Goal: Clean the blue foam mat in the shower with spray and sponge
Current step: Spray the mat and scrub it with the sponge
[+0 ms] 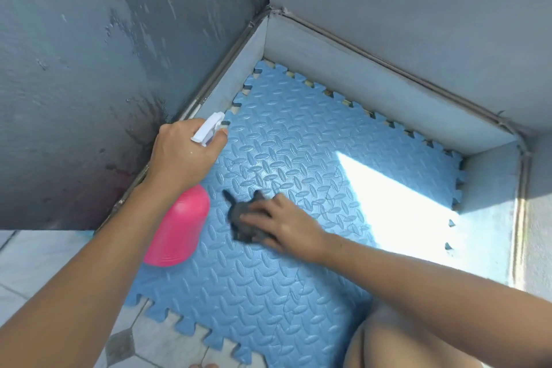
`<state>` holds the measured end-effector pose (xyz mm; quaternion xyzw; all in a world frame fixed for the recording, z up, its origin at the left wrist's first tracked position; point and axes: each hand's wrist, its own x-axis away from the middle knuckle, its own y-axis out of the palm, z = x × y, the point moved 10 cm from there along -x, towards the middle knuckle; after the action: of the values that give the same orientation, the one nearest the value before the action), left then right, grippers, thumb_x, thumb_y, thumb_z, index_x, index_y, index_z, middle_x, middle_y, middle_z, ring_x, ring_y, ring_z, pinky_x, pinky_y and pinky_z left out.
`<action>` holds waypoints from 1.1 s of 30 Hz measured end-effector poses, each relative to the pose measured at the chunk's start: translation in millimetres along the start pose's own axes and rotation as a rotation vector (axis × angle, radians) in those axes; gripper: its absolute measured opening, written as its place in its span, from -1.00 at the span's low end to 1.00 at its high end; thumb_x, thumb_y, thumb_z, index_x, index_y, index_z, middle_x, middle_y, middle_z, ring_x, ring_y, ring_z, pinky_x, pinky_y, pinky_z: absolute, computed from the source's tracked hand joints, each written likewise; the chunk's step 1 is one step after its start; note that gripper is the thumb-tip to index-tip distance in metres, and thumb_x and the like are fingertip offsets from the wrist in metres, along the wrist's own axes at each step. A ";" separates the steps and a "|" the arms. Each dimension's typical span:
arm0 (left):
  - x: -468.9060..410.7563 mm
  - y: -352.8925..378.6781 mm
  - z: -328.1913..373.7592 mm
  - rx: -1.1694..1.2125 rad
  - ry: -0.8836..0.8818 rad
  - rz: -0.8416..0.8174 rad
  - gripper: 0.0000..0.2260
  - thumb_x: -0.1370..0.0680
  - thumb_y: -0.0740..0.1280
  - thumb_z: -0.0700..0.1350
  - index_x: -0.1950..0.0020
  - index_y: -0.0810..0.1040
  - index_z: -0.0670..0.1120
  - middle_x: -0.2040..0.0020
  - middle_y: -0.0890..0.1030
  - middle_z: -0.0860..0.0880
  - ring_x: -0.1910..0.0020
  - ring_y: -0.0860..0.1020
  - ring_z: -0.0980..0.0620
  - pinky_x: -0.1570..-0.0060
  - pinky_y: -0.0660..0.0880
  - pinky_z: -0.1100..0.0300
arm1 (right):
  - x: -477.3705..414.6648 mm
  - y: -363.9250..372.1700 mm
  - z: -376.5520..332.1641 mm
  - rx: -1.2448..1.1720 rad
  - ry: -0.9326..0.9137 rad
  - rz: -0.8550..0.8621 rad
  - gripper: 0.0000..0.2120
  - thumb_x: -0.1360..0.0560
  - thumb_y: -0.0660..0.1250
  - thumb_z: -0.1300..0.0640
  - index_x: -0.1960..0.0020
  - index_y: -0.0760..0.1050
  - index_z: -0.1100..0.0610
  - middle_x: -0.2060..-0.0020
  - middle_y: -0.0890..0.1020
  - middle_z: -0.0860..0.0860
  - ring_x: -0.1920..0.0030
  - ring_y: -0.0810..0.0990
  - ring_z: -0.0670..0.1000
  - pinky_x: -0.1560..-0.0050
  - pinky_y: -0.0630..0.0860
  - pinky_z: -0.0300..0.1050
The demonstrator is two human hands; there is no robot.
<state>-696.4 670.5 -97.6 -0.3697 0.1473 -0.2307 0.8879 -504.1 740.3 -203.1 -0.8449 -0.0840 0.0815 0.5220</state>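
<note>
Here, the left hand (182, 155) is gripping the pink spray bottle (179, 230) at centre left, while the right hand (283, 222) is pressing a dark sponge (243, 218) on the blue foam mat (268, 293).

Both arms reach forward: left hand (182, 155) closed in a grip, right hand (286, 222) pressing palm-down, fingers (254, 216) spread.

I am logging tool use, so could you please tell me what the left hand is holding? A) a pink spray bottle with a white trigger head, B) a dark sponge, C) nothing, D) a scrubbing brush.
A: the left hand grips the pink spray bottle by its white trigger head, while the right hand presses the dark sponge on the blue foam mat.
</note>
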 end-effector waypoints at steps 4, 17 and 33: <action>-5.8 -10.8 -4.6 0.019 -0.025 0.027 -0.53 -0.54 0.34 0.10 0.38 0.31 -0.20 0.46 0.35 -0.22 0.40 0.35 -0.28 0.31 0.48 -0.12 | -23.8 -8.7 9.8 0.087 -0.276 -0.113 -0.65 -0.64 0.31 0.02 -0.41 0.51 0.04 -0.33 0.56 0.04 -0.11 0.48 0.07 -0.13 0.47 -0.12; 1.7 2.0 -7.0 -0.050 -0.005 -0.011 -0.52 -0.53 0.31 0.14 0.40 0.28 -0.16 0.47 0.37 -0.19 0.38 0.38 -0.31 0.29 0.43 -0.08 | 16.9 -94.2 199.8 0.112 0.758 0.324 -0.58 -0.60 0.30 -0.04 -0.44 0.45 -0.01 -0.33 0.50 0.02 -0.23 0.40 0.20 -0.13 0.46 0.03; 3.8 -0.2 -3.5 -0.014 0.037 0.009 -0.53 -0.54 0.34 0.10 0.35 0.34 -0.23 0.44 0.37 -0.23 0.38 0.35 -0.30 0.35 0.34 -0.01 | 119.5 -114.1 248.0 0.094 1.283 0.562 -0.55 -0.60 0.27 -0.01 -0.47 0.42 0.01 -0.35 0.44 0.20 -0.31 0.37 0.26 -0.28 0.38 0.05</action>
<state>-694.7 666.3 -100.2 -0.3709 0.1671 -0.2326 0.8834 -450.2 1033.1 -216.4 -0.6925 0.4658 -0.2977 0.4635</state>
